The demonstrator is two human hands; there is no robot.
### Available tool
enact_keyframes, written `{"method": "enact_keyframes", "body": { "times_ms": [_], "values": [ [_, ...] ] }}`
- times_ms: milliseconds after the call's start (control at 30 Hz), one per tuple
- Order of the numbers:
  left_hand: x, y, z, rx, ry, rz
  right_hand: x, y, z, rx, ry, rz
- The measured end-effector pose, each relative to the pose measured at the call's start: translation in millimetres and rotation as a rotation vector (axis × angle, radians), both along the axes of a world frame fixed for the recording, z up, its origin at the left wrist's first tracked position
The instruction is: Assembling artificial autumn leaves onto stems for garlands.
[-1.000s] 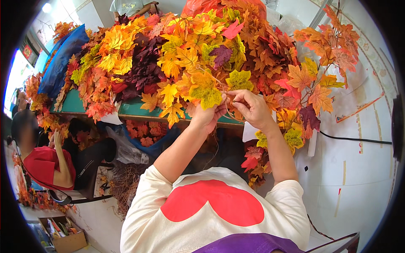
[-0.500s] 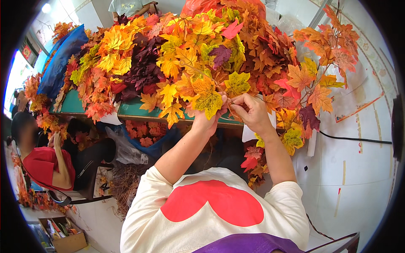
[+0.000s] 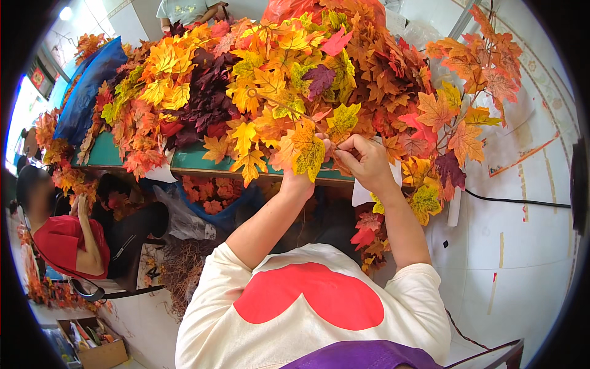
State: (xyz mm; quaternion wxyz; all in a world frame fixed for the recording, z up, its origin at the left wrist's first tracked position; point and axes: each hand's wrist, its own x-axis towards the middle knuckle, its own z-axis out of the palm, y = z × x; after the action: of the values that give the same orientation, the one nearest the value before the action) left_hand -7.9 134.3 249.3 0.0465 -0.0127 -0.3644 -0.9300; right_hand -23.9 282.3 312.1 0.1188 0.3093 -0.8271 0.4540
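Observation:
Close to the table's front edge, my left hand (image 3: 299, 183) is closed around an artificial maple leaf stem; a yellow-green and orange leaf (image 3: 309, 154) hides most of its fingers. A thin brown stem (image 3: 279, 103) with a curled end runs up and left from that hand over the heaped leaves. My right hand (image 3: 371, 165) is beside it, thumb and forefinger pinched at a thin brownish strand. The fingertips of both hands nearly meet. Just above them is another yellow-green leaf (image 3: 344, 120).
Heaped artificial leaves (image 3: 209, 92) in yellow, orange, red and purple cover the green table (image 3: 203, 161). A leafy branch (image 3: 458, 132) overhangs the right end. A person in a red top (image 3: 67, 243) sits at the left, near a bundle of brown stems (image 3: 184, 273). A cardboard box (image 3: 101, 350) stands on the floor.
The leaf at my left hand has turned and shifted slightly right, and the stem with the curled end shows more plainly. My right hand has barely moved.

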Motion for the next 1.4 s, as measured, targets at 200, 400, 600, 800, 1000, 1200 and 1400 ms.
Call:
{"method": "enact_keyframes", "body": {
  "times_ms": [200, 400, 600, 800, 1000, 1200, 1400],
  "values": [
    [4.8, 1.7, 7.9, -0.001, 0.068, 0.015, 3.1, 1.0, -0.3, -0.013, -0.045, -0.011],
    [5.4, 3.1, 7.7, -0.048, 0.030, 0.060, 4.2, 2.9, -0.2, -0.006, -0.029, -0.021],
    [5.8, 1.2, 6.4, -0.038, 0.010, 0.035, 3.7, 1.4, -1.9, -0.027, -0.007, -0.030],
    [1.9, 0.2, 2.8, 0.043, 0.044, 0.032, 9.6, -1.1, 5.9, -0.027, -0.038, -0.037],
    [5.9, 0.7, 9.1, -0.065, 0.030, -0.009, 9.8, -4.6, -7.3, -0.149, 0.084, -0.112],
    [6.8, 6.6, 1.4, 0.027, -0.009, 0.001, 17.0, -10.0, -4.2, -0.116, 0.133, -0.105],
    [8.8, 8.1, 4.6, 0.138, -0.017, 0.019, 19.3, -13.2, -1.8, -0.040, 0.230, -0.160]
  ]
}}
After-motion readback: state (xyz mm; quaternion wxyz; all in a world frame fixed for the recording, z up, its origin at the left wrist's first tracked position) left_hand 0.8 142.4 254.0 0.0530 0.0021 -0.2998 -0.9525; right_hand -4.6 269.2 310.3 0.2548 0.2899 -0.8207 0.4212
